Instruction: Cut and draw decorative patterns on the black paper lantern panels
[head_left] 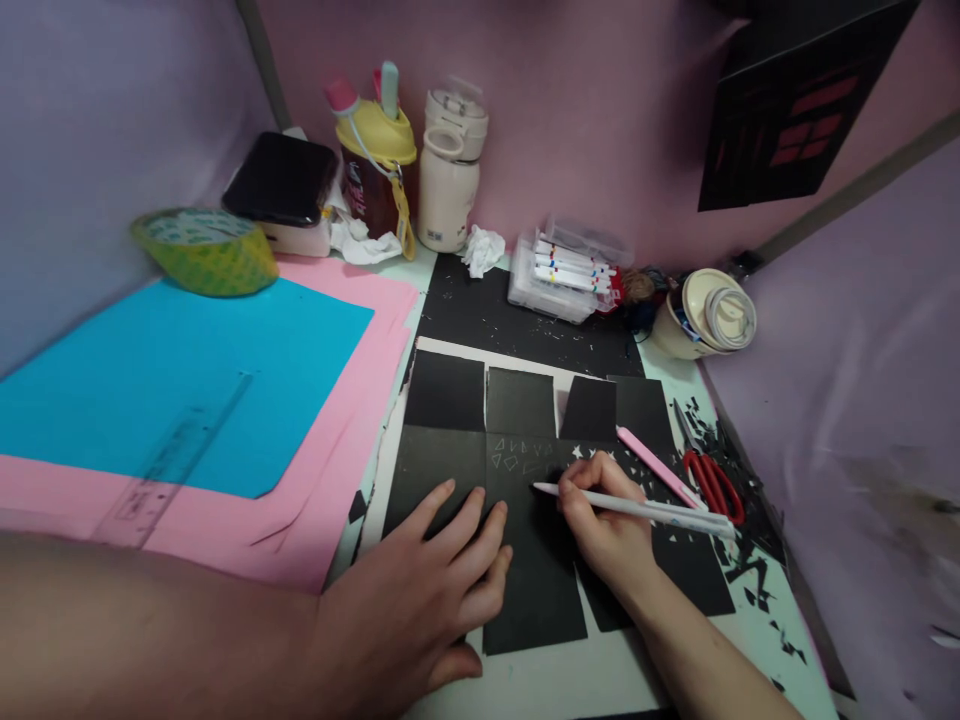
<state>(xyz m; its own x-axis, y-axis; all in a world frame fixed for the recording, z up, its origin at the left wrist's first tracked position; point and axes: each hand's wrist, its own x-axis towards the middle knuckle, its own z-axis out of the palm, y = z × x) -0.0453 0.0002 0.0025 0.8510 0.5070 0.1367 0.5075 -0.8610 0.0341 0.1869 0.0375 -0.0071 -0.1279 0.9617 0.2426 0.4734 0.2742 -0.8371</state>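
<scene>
Resting the left hand [420,590] palm-down on the creased black paper with flaps along its far edge [532,600], fingers fanned, grasping nothing; likely to stop the paper sliding. Holding a slim white plastic pen [667,513] in the right hand [611,525], fingers curled tight near the tip, probably for fine control. Pointing the tip leftward at the middle panel, just below small pale outlined triangles [514,455]; can't tell whether touching. Can find the paper right under both hands, over a pale backing sheet [457,352], apparently centred for easy reach. Can see small pale stars [577,452] on the next panel, partly behind the right hand. Placed just beside, presumably for quick pickup: a slim pink pen-shaped tool [656,465] and red-handled metal scissors [716,485], with black paper scraps [754,575] around the latter. Set off to the left, seemingly out of the way: a clear plastic ruler [161,460] across blue [285,420] and pink sheets [360,330].
</scene>
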